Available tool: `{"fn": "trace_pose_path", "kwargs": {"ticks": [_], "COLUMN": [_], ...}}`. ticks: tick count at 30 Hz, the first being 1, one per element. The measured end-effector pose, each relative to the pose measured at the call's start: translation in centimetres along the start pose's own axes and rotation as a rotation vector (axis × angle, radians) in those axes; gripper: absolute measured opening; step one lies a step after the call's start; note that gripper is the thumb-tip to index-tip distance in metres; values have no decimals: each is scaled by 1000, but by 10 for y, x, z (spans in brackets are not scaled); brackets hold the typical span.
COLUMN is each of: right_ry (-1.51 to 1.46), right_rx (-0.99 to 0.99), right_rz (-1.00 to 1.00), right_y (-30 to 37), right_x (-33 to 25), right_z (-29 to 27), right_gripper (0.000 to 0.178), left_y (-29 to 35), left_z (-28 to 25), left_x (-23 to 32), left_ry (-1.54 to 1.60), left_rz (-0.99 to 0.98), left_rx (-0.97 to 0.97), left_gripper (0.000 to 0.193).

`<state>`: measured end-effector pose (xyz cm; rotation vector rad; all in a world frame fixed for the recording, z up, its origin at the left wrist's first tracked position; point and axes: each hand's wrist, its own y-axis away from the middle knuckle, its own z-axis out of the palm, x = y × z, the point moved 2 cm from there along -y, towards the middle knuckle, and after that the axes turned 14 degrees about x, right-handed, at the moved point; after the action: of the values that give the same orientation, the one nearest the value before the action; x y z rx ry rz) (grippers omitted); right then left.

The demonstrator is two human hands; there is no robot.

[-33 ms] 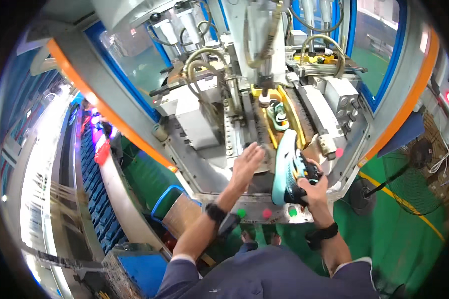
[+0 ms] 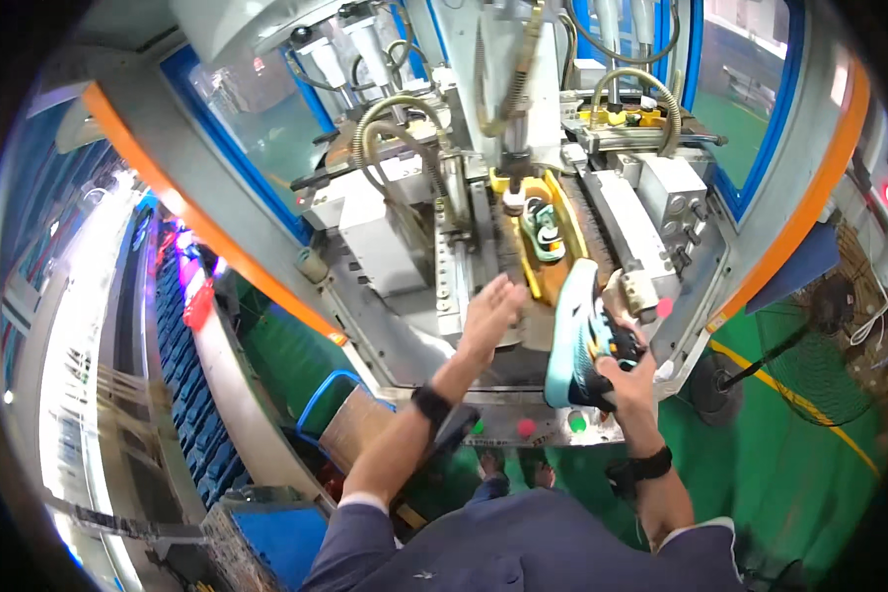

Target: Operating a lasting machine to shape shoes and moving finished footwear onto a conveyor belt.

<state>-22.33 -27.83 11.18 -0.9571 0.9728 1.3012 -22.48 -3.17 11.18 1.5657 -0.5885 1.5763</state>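
Observation:
My right hand grips a running shoe at its dark upper, near the opening. The shoe is tipped on its side, its pale mint sole turned to the left and its toe pointing away from me. My left hand holds nothing; its fingers are stretched out a short way left of the sole, apart from it. Beyond the held shoe, a mint, black and white shoe sits in a yellow cradle of the machine, under a vertical press rod.
Metal blocks with hoses flank the cradle. Coloured buttons line the machine's front edge. Orange-edged posts frame the opening. A conveyor runs at left, near a chair. A fan stands at right.
The held shoe and my right hand have shifted slightly to the right relative to the machine. My left hand stays stretched out, a little higher in the view.

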Motion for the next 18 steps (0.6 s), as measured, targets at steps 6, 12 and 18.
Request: {"fn": "trace_pose_path", "kwargs": {"ticks": [6, 12, 18], "right_ry": [243, 533, 671], "right_rx": [300, 511, 284], "right_rz": [-6, -129, -218], "right_y": [-3, -15, -143], "right_x": [-33, -52, -60], "right_z": [-32, -36, -1], "right_gripper": [58, 61, 54], "left_y": [-196, -258, -178], "left_z": [50, 68, 9], "left_x": [-53, -50, -12], "left_ry": [-563, -1049, 88], "left_rz": [207, 162, -399], "left_rx": [238, 317, -89], "left_gripper": [53, 63, 23]}}
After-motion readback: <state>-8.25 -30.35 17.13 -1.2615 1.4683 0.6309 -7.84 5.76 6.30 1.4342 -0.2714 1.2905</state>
